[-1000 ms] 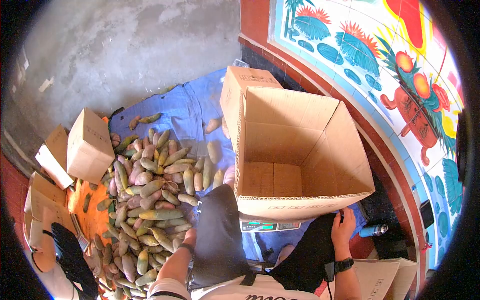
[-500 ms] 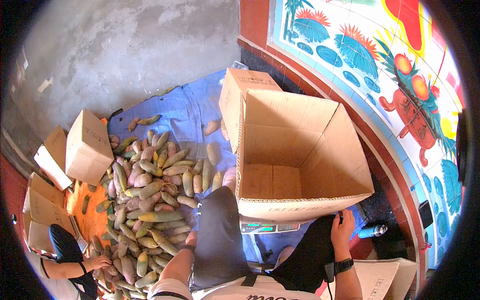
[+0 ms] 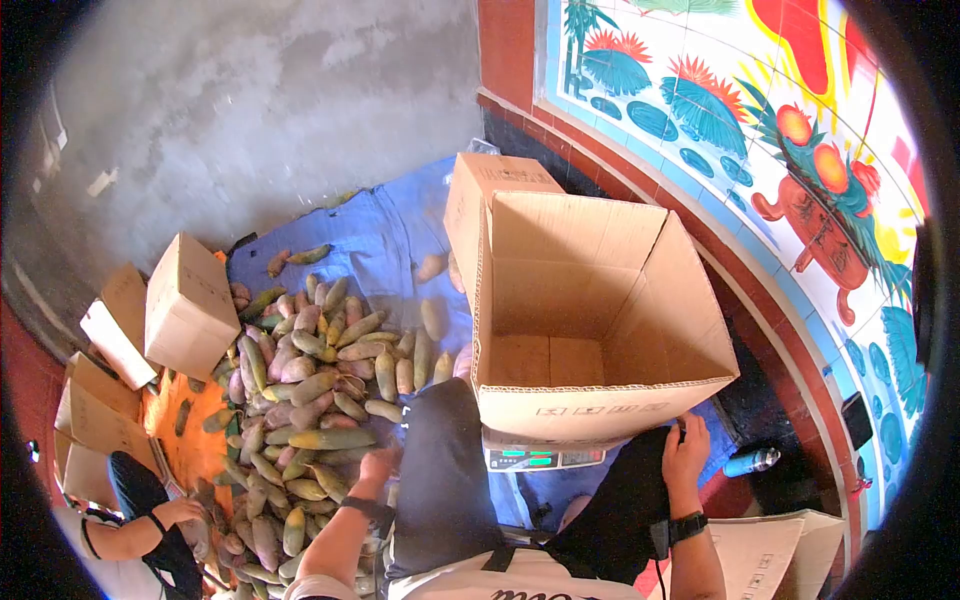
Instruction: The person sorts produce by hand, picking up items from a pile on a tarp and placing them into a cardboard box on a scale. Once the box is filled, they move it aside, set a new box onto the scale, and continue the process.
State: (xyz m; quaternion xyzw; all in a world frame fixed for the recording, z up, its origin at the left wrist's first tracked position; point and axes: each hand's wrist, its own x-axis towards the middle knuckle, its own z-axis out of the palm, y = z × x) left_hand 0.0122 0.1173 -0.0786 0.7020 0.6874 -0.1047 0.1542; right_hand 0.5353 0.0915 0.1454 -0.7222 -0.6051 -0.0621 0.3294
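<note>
My left hand, smeared by motion, is above the heap of long green and pinkish radishes beside my left knee; its fingers do not show clearly. On my right knee rests my right hand, its fingers apart and holding nothing, just below the near right corner of the large cardboard box. That box stands open-topped in front of me, and no radishes show inside it. Under its near side is a digital scale with lit green displays.
Another person's hand is at the heap's left edge. Cardboard boxes stand at the left, one behind the large box, and others at lower right. A blue bottle lies to the right. Blue sheeting covers the floor.
My left hand has risen into view over the radishes from beside my leg. My right hand stays on the knee. The other person's hand has shifted slightly left, and the view has tilted a little.
</note>
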